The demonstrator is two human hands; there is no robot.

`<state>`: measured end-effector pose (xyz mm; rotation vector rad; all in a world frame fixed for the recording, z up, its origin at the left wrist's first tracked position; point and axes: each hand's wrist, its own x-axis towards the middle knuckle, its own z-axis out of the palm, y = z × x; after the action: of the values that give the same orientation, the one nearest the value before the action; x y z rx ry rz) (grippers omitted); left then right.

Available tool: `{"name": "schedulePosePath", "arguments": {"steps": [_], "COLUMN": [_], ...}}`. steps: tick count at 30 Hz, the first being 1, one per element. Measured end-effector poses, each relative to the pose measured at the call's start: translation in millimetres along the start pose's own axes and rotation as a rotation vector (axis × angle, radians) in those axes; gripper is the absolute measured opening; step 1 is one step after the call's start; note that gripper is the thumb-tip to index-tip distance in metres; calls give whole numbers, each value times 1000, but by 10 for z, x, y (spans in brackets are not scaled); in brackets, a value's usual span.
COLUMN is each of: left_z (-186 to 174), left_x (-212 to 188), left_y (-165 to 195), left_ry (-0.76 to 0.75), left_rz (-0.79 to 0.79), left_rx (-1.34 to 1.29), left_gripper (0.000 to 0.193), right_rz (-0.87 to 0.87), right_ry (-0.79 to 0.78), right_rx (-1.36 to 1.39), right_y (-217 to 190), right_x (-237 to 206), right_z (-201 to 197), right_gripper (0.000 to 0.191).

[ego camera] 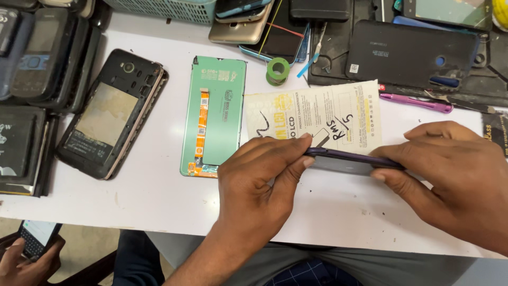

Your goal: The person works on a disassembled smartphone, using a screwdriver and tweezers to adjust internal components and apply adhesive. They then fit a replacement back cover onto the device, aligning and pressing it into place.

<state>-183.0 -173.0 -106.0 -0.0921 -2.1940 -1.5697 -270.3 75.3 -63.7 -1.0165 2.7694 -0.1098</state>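
Your left hand (254, 196) and right hand (455, 180) are both bare: no gloves, rings, watch or bands show on either one. Your fingers (288, 151) end in short, trimmed nails. Your left forearm shows bare right down to the bottom edge of the view, with no sleeve on it. Your right wrist runs out at the right edge, also uncovered. Below the hands, your lap shows grey trousers, and a piece of dark blue checked cloth sits at the bottom centre.

A white, scuffed tabletop (159, 196) spreads beneath the hands under even light; tan floor (84, 249) shows below its near edge.
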Motion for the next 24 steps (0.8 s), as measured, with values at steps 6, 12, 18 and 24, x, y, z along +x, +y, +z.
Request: {"name": "schedulePosePath", "arguments": {"steps": [6,12,18,24], "left_z": [-36,-42,-54,-41], "left_x": [5,19,-9,-10], "left_y": [6,4,-7,-6], "left_ry": [-49,-59,-40,-24], "left_rz": [43,33,-17,-113], "left_rx": [10,4,-44,-139], "left_gripper": [20,20,21,19], "right_rz": [-42,-26,-74,-32], "right_ry": [18,39,100,70], "right_rx": [7,10,74,86], "right_y": [8,-4,-58,-93], "right_x": [-50,-31,-2,-8], "right_z": [2,-13,-50,-78], "right_gripper": [32,34,38,32]}}
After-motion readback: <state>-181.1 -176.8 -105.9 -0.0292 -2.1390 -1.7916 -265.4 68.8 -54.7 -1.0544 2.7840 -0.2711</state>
